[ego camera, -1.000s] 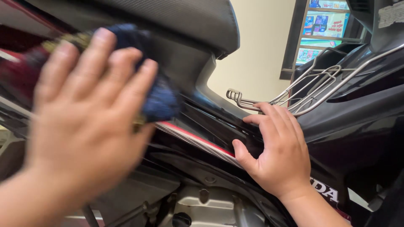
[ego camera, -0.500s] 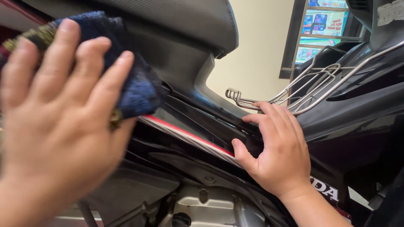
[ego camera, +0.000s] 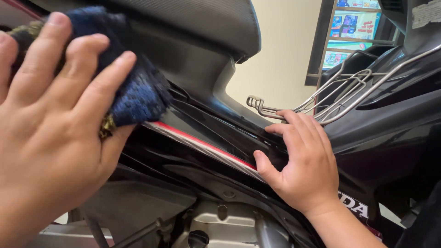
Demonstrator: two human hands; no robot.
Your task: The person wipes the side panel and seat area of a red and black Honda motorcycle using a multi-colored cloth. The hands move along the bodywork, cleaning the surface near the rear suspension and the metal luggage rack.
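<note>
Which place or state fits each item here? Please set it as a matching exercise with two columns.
Column one:
1. cloth
2. right hand
3. wire rack
4. red stripe

Column two:
A. runs along the black side panel between the two hands
B. pressed to the bodywork under the left hand
C. silver metal, above the black panel at the right
D. flat on the black panel, holding nothing

Pairs: 1-B, 2-D, 3-C, 4-A

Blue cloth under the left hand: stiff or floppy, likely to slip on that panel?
Likely floppy: the blue cloth bunches and folds around the left hand. Its nubby pile probably grips the glossy black panel, so little slipping. Seemingly light.
</note>
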